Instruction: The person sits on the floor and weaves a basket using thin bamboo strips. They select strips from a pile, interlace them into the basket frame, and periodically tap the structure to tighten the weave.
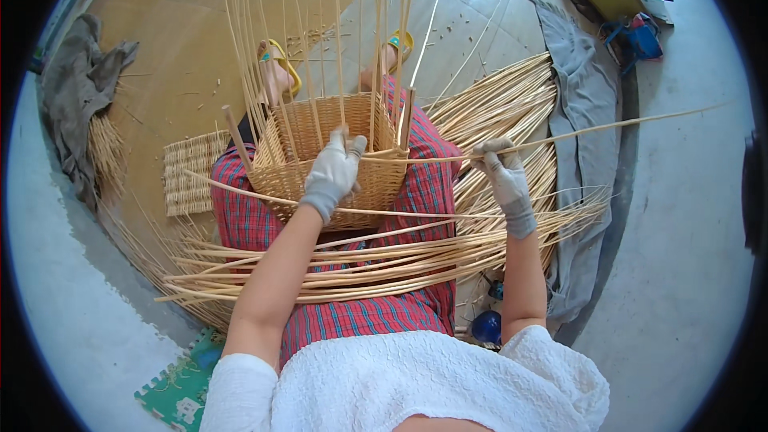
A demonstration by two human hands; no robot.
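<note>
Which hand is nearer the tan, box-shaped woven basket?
Left. The white-gloved left hand is at the near rim of the basket; the white-gloved right hand is apart from it, off to its right, holding a long, thin, pale strand.

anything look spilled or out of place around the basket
Mostly loose litter: small pale offcuts lie scattered across the floor near the yellow sandals, not gathered up. The grey cloth at far left is crumpled. The unfinished wicker basket shows no clear damage.
</note>
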